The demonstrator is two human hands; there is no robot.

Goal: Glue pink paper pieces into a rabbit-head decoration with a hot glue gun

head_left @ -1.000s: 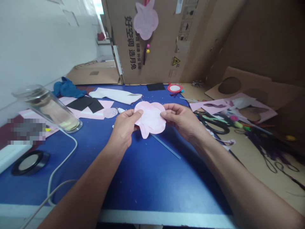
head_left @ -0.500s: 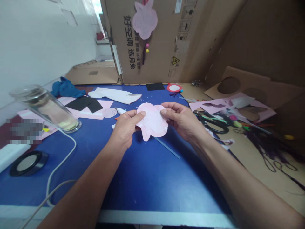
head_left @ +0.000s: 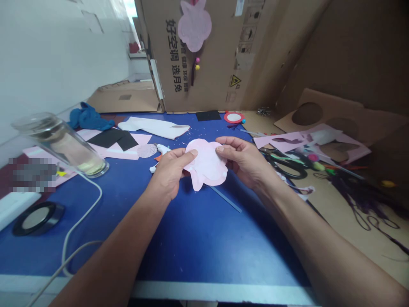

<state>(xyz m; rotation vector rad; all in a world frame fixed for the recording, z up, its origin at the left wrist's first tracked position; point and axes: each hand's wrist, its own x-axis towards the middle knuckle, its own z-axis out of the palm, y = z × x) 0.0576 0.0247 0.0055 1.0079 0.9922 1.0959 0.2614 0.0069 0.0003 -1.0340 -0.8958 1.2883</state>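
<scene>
A pale pink flower-shaped paper cutout (head_left: 208,164) is held above the blue table (head_left: 191,243), its pointed tip toward me. My left hand (head_left: 171,170) pinches its left edge, thumb on top and fingers beneath. At the upper right edge, my right hand (head_left: 239,160) pinches it between thumb and fingers. Under the cutout, a thin blue-grey strip (head_left: 226,200) lies on the table. A similar pink cutout (head_left: 194,25) hangs on the cardboard wall, with pink and yellow beads (head_left: 197,64) below it.
At left stand a tilted-looking glass bottle (head_left: 76,149), a roll of black tape (head_left: 38,218) and a white cable (head_left: 83,213). Blue cloth (head_left: 91,117) and a folded white piece (head_left: 153,127) lie behind. On the right are scissors (head_left: 289,166), pink paper scraps (head_left: 287,140) and dark tassels (head_left: 354,192).
The pink paper cutout has shifted slightly right and toward me. My left hand has moved a little with it, while my right hand is nearly still; both keep their pinch.
</scene>
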